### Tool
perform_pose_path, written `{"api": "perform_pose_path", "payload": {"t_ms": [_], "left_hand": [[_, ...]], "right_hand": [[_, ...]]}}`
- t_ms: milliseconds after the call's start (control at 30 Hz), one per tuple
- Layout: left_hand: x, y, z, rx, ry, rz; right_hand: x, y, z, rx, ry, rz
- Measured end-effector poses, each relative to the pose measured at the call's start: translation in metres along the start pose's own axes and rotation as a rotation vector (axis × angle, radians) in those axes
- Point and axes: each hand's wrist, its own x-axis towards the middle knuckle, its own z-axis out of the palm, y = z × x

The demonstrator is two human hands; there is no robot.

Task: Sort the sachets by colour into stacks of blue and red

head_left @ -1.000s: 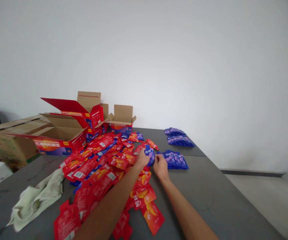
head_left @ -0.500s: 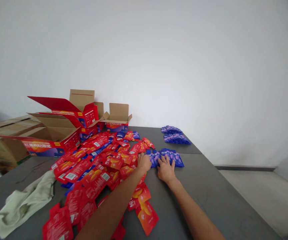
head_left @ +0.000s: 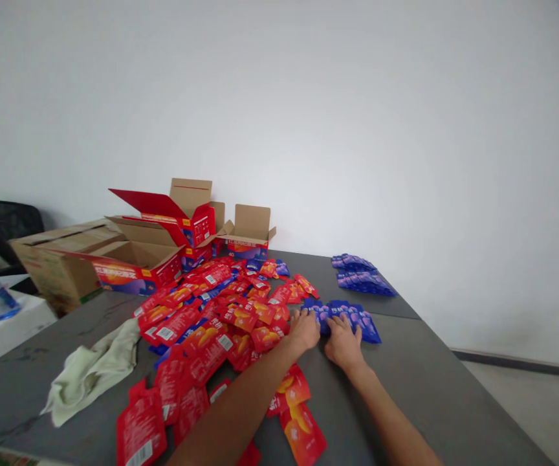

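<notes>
Sachets, red and blue, on grey worktop

Hands: left hand point(head_left: 303, 329) and right hand point(head_left: 343, 342) both lie palm-down, fingers spread flat and gripping nothing, on the near edge of a row of blue sachets point(head_left: 352, 316). The left hand sits at the row's left end, just beside the red heap; the right hand rests on the row's middle.

Blue sachets: one overlapping row under the hands, near the middle of the worktop point(head_left: 420, 388). White characters show on the fronts, too small to read. Far blue stacks point(head_left: 361, 278), two of them, lie well apart toward the wall.

Red sachets point(head_left: 211, 317): a loose heap spreading left of the hands and toward the near edge, some face up with an orange picture, some face down with a white barcode label. A few blue ones are mixed in. Print not readable.

Red cartons point(head_left: 138, 259): several, open, flaps up, at the far left of the worktop; printed red and blue bands, lettering illegible. A small open carton point(head_left: 250, 236) stands behind the heap.

Brown box point(head_left: 61, 259): open, at the left edge.

Cloth point(head_left: 95, 369): pale, crumpled, left of the heap.
</notes>
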Motion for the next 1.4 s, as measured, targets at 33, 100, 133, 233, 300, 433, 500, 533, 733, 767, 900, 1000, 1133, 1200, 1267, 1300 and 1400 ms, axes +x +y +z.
{"api": "perform_pose_path", "payload": {"t_ms": [33, 100, 133, 233, 300, 433, 500, 533, 733, 767, 900, 1000, 1133, 1200, 1267, 1300, 1400], "left_hand": [[-0.001, -0.001, -0.003, -0.01, 0.026, -0.011], [-0.004, -0.006, -0.011, -0.014, 0.072, -0.044], [-0.006, -0.01, -0.018, -0.011, 0.092, -0.054], [-0.014, -0.03, -0.042, 0.016, 0.163, -0.052], [-0.02, -0.049, -0.06, 0.037, 0.211, -0.062], [-0.034, -0.098, -0.09, 0.094, 0.309, -0.137], [-0.039, -0.123, -0.103, 0.132, 0.341, -0.173], [-0.042, -0.135, -0.109, 0.153, 0.352, -0.191], [-0.056, -0.201, -0.139, 0.303, 0.348, -0.303], [-0.058, -0.211, -0.143, 0.308, 0.343, -0.312], [-0.059, -0.243, -0.151, 0.331, 0.322, -0.343], [-0.057, -0.255, -0.151, 0.351, 0.31, -0.357], [-0.055, -0.259, -0.153, 0.362, 0.297, -0.374], [-0.053, -0.259, -0.154, 0.364, 0.294, -0.386], [-0.052, -0.258, -0.155, 0.364, 0.296, -0.399], [-0.051, -0.257, -0.155, 0.364, 0.297, -0.403], [-0.05, -0.254, -0.155, 0.359, 0.281, -0.394]], "right_hand": [[0.002, -0.005, -0.001, 0.0, 0.019, 0.001], [0.007, -0.018, -0.003, 0.013, 0.064, -0.005], [0.01, -0.026, -0.003, 0.025, 0.085, -0.012], [0.02, -0.056, 0.0, 0.064, 0.098, -0.035], [0.026, -0.079, 0.002, 0.098, 0.083, -0.06], [0.033, -0.134, 0.003, 0.183, 0.089, -0.164], [0.035, -0.163, 0.002, 0.218, 0.096, -0.208], [0.035, -0.176, 0.002, 0.233, 0.09, -0.222], [0.037, -0.24, 0.003, 0.276, 0.025, -0.347], [0.037, -0.246, 0.005, 0.279, 0.026, -0.362], [0.04, -0.261, 0.012, 0.291, 0.036, -0.387], [0.043, -0.263, 0.018, 0.291, 0.032, -0.371], [0.043, -0.263, 0.021, 0.296, 0.034, -0.351], [0.042, -0.261, 0.02, 0.306, 0.038, -0.353], [0.042, -0.26, 0.018, 0.315, 0.04, -0.357], [0.041, -0.259, 0.017, 0.318, 0.039, -0.358], [0.04, -0.255, 0.012, 0.325, 0.037, -0.339]]}}
